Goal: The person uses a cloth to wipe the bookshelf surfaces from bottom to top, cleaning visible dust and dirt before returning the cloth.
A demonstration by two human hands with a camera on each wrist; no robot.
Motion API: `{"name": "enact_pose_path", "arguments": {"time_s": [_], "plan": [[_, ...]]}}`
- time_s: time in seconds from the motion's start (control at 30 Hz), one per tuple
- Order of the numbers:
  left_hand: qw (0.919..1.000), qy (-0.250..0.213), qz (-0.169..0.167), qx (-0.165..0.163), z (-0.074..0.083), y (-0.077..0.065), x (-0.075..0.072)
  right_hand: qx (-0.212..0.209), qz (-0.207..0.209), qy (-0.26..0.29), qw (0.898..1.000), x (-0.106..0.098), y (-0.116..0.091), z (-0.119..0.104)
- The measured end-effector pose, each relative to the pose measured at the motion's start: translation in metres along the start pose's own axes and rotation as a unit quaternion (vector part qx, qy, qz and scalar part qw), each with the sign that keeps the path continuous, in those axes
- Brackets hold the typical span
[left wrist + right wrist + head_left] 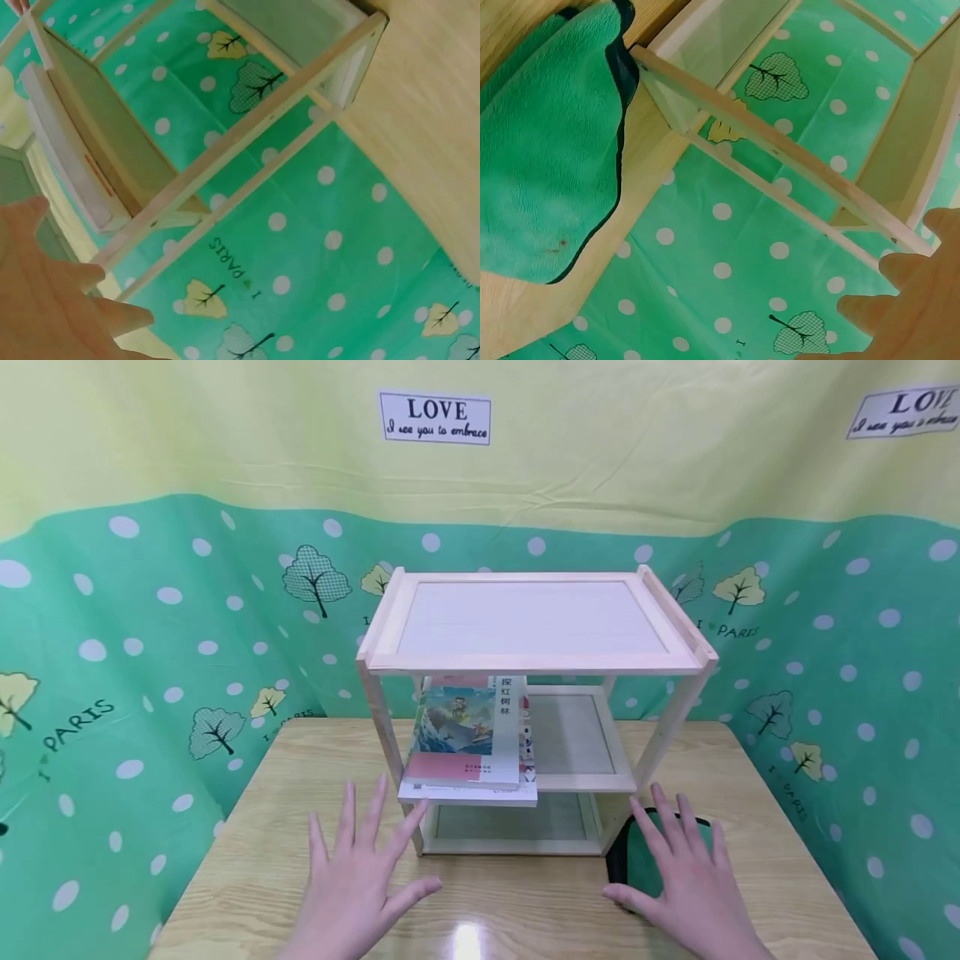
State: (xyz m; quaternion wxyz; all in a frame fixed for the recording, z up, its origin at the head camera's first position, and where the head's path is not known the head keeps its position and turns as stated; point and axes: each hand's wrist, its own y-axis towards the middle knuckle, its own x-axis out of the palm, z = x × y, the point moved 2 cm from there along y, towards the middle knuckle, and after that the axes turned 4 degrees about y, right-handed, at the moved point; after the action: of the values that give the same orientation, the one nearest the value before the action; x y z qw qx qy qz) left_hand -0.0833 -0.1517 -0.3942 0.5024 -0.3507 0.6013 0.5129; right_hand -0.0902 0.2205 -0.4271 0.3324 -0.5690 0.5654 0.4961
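My left hand [348,885] is raised before the left side of a wooden shelf rack [540,662], fingers spread and straight, holding nothing. Likewise spread and bare, my right hand [686,881] hovers in front of the rack's right side, over a green cloth with black edging [643,864]. A small stack of books lies on the middle shelf's left half; its top book [468,731] has an illustrated cover, and the lowest white book [480,795] juts past the shelf's front edge. In the right wrist view the cloth [551,157] lies beside the rack's foot.
The rack has three levels and stands on a light wood table [247,852]. Behind and around hangs a green and yellow curtain [172,635] with dots and trees. The bottom shelf [513,818] sits just above the table.
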Motion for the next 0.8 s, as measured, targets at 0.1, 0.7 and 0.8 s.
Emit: {"name": "enact_pose_path", "arguments": {"time_s": [0.1,0.7,0.8], "plan": [[0.9998,0.004,0.019,0.01,-0.001,0.005,-0.006,0.001,-0.004,0.004,1.0,-0.002,0.001,0.004],[0.9418,-0.048,0.296,0.152,-0.011,0.049,-0.062,0.018,0.002,0.045,0.999,0.011,-0.001,0.045],[0.9295,-0.055,0.322,0.172,-0.012,0.057,-0.073,0.025,0.002,0.053,0.998,0.014,-0.001,0.052]]}}
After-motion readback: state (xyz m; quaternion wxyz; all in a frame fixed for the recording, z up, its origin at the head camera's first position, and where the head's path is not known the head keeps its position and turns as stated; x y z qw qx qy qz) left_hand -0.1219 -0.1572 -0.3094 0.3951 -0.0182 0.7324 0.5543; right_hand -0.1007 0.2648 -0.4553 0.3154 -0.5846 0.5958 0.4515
